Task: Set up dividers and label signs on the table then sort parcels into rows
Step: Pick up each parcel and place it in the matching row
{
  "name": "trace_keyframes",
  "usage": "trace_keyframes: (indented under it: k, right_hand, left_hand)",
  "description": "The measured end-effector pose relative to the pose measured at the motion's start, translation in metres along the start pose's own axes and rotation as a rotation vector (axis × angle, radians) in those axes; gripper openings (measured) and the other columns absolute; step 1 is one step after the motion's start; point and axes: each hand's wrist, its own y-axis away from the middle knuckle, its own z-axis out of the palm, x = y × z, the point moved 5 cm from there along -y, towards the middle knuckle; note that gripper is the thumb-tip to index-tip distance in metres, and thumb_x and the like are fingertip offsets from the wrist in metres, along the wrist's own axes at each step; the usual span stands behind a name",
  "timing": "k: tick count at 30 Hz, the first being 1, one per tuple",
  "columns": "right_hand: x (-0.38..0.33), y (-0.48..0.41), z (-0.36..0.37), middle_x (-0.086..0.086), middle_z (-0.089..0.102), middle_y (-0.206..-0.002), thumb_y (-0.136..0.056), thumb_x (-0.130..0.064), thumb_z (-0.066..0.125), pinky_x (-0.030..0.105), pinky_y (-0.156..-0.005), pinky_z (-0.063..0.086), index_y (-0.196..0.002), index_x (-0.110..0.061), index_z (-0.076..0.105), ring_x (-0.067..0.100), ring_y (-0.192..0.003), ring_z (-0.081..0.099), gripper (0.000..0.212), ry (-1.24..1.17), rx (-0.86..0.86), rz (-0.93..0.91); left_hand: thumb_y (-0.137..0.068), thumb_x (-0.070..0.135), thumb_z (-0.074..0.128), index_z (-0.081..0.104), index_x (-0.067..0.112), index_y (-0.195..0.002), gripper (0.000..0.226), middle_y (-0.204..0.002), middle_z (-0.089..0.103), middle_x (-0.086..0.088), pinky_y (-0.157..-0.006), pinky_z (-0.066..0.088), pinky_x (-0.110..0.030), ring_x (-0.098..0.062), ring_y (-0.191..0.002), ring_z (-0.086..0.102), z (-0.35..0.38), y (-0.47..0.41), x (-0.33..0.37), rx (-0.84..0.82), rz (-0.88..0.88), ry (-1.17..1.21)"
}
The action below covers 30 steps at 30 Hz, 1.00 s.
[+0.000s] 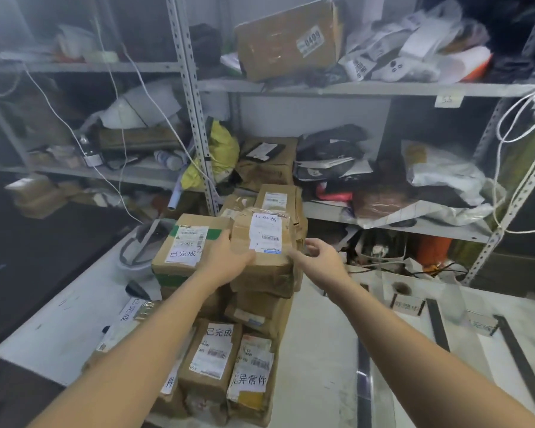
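Both bare arms reach forward over a white table (74, 307) toward a pile of brown cardboard parcels stacked along its left half. The left hand (226, 257) lies flat against the near left side of the top parcel (264, 257), fingers spread and pressed to the cardboard, not curled round it. That parcel sits highest in the pile and carries a white shipping label (266, 231) on its top face. The right hand (317, 253) is open with the fingers loosely curved, just beside the parcel's right edge; whether it touches the cardboard cannot be told.

To the left, touching the top parcel, stands a green-taped parcel (186, 245) bearing a paper slip with Chinese characters. Nearer the front edge of the table lie two lower parcels (229, 359) side by side, each with a barcode label and a printed slip.

On the right half of the table, black divider strips (436, 322) lie apart from one another, running from the front edge toward the back. Between them, near the back edge, stand small label signs (406, 305); their lettering is too blurred to read.

Behind the table, metal shelves (352, 88) hold boxes, bags and loose white cords.
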Motion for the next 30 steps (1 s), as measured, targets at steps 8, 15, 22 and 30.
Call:
trace_keyframes:
  k: [8, 15, 22, 30]
  right_hand:
    - [0.017, -0.029, 0.033, -0.003, 0.051, -0.144, -0.077, -0.061, 0.072, 0.037, -0.092, 0.056, -0.149, -0.029, 0.042, 0.018, -0.119, 0.057, 0.085, -0.143, -0.104, 0.079]
    - [0.017, -0.029, 0.039, -0.01, 0.063, -0.128, -0.078, -0.053, 0.068, 0.029, -0.081, 0.06, -0.145, -0.031, 0.049, 0.007, -0.102, 0.065, 0.073, -0.172, -0.06, 0.048]
    - [-0.008, 0.008, 0.037, -0.019, 0.066, -0.106, -0.093, -0.039, 0.06, 0.019, -0.062, 0.054, -0.134, -0.031, 0.058, 0.005, -0.09, 0.067, 0.041, -0.191, 0.02, 0.062]
    - [-0.023, 0.052, -0.013, -0.014, 0.073, -0.1, -0.09, -0.036, 0.058, 0.036, -0.078, 0.06, -0.1, -0.041, 0.068, 0.012, -0.09, 0.072, 0.015, -0.215, 0.207, 0.072]
  left_hand:
    - [-0.084, 0.044, 0.071, 0.042, 0.025, -0.132, 0.059, -0.119, 0.054, 0.009, -0.076, 0.042, -0.029, -0.013, -0.103, 0.049, 0.024, -0.032, -0.014, -0.033, -0.094, 0.174]
    - [-0.073, 0.054, 0.072, 0.043, 0.032, -0.132, 0.069, -0.123, 0.059, 0.013, -0.097, 0.05, -0.045, -0.014, -0.111, 0.058, 0.031, -0.033, -0.019, -0.031, -0.044, 0.268]
    - [-0.071, 0.055, 0.07, 0.04, 0.032, -0.137, 0.076, -0.126, 0.059, 0.01, -0.093, 0.052, -0.047, -0.018, -0.112, 0.057, 0.019, -0.02, -0.008, -0.038, 0.074, 0.262]
    - [-0.054, 0.065, 0.064, 0.039, 0.041, -0.129, 0.083, -0.121, 0.062, 0.013, -0.086, 0.055, -0.047, -0.019, -0.103, 0.062, 0.023, 0.005, 0.045, -0.144, 0.171, 0.293]
